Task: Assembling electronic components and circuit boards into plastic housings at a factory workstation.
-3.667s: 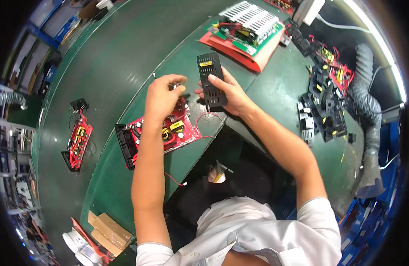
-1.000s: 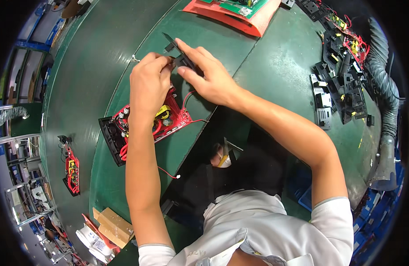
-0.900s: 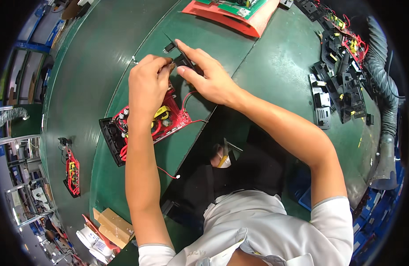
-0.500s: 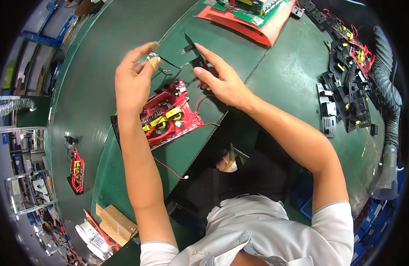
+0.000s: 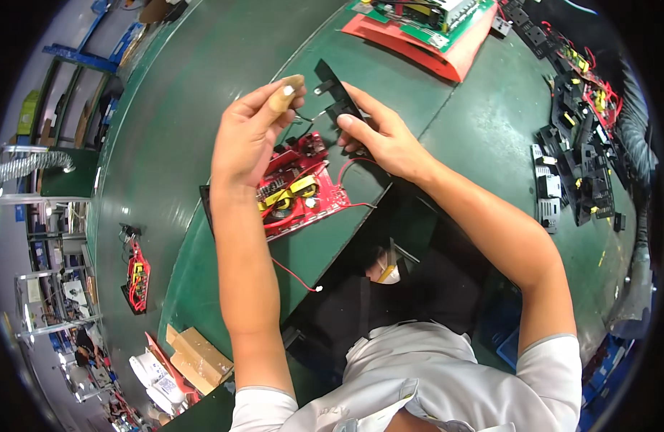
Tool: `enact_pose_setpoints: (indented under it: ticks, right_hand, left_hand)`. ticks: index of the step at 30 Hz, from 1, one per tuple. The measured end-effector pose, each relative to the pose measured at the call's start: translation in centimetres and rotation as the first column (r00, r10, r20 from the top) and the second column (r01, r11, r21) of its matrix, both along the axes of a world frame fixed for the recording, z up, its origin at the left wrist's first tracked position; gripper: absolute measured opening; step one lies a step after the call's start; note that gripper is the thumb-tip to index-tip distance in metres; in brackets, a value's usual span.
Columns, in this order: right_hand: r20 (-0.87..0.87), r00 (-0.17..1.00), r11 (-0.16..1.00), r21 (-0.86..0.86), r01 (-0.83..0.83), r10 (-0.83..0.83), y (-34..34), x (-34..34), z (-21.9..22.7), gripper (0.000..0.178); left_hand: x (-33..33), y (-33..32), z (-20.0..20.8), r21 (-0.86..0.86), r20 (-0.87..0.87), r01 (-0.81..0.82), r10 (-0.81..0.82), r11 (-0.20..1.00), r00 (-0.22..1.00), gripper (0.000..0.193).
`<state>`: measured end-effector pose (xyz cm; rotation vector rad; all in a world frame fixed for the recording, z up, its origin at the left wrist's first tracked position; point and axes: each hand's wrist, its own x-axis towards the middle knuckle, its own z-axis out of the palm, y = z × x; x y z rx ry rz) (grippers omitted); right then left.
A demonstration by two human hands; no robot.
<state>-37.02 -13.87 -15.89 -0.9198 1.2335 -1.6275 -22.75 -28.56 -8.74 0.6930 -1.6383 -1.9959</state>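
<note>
My left hand [image 5: 247, 137] is raised above the green bench, its thumb and forefinger pinched together in yellowish finger covers. A small white piece [image 5: 288, 91] shows between those fingertips; its exact kind is too small to make out. My right hand [image 5: 389, 140] grips a thin black plastic panel [image 5: 335, 85] with blocky fittings on its left face, standing on edge. Thin dark wires run between the panel and the area below my left hand. Under both hands lies a red circuit board [image 5: 303, 198] with yellow-wrapped coils and red wires, partly hidden by my left wrist.
An orange-red pad [image 5: 411, 50] bearing a green circuit board [image 5: 429, 32] lies at the far side. Several black plastic panels [image 5: 580, 165] are heaped at the right. Another small red board [image 5: 137, 273] and an opened cardboard box [image 5: 199, 360] are at the left.
My left hand has moved right, closer to the black panel, and its fingertips have closed together. My right hand still holds the panel. The whole view has shifted slightly.
</note>
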Motion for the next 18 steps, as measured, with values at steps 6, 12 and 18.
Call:
enact_pose_setpoints:
  ticks: [6,12,18]
  right_hand:
    - [0.048,0.997,0.998,0.011,-0.055,0.054,-0.3,-0.3,0.5,0.058]
    - [0.021,0.999,0.999,0.008,-0.050,0.050,0.2,-0.6,0.4,0.059]
    - [0.004,0.996,0.996,-0.020,-0.085,0.085,0.3,-0.4,0.7,0.056]
  left_hand:
    - [1.4,-1.2,0.9,-0.027,0.012,0.125,-0.125,0.992,0.992,0.030]
    - [-0.5,0.1,0.9,-0.353,0.331,0.000,0.126,0.935,0.935,0.020]
    - [-0.6,0.1,-0.5,-0.399,0.334,-0.016,0.161,0.917,0.929,0.023]
